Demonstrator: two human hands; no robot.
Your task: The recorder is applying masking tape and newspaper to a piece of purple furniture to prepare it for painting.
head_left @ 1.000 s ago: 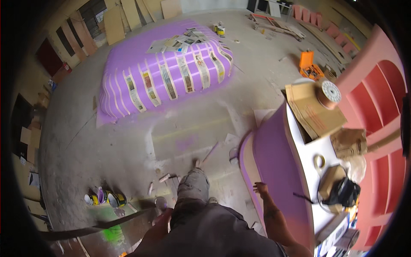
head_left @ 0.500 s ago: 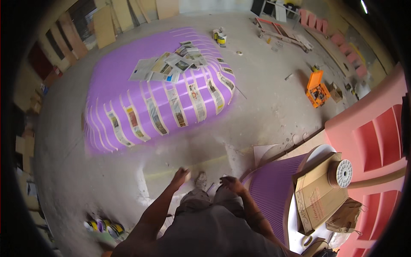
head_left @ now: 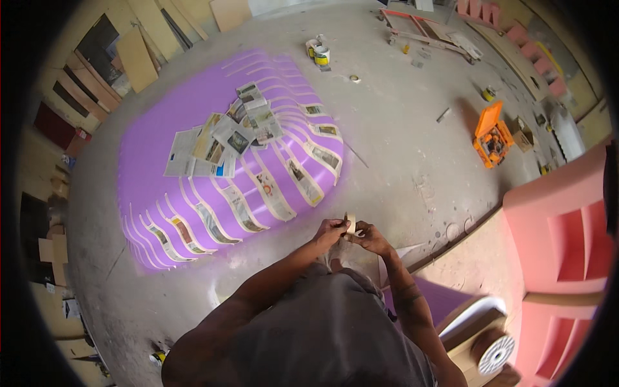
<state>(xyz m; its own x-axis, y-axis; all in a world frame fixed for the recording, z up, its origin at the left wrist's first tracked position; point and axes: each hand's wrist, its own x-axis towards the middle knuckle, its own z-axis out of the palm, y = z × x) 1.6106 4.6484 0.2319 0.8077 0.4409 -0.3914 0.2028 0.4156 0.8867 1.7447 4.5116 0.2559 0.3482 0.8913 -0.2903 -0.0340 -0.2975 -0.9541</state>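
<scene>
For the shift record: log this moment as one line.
left hand: on masking tape roll | right hand: on same roll | ahead: purple ribbed form with newspaper strips | floor: orange toolbox

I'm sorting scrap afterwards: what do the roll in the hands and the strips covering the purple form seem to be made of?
The roll, held by the left hand and right hand, looks like matte tan paper masking tape. The strips on the purple form look like newspaper: thin printed sheets with pictures, lying flat in its slots.

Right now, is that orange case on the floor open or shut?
Open. The orange case lies on the concrete floor with its lid swung up and dark contents showing inside.
</scene>
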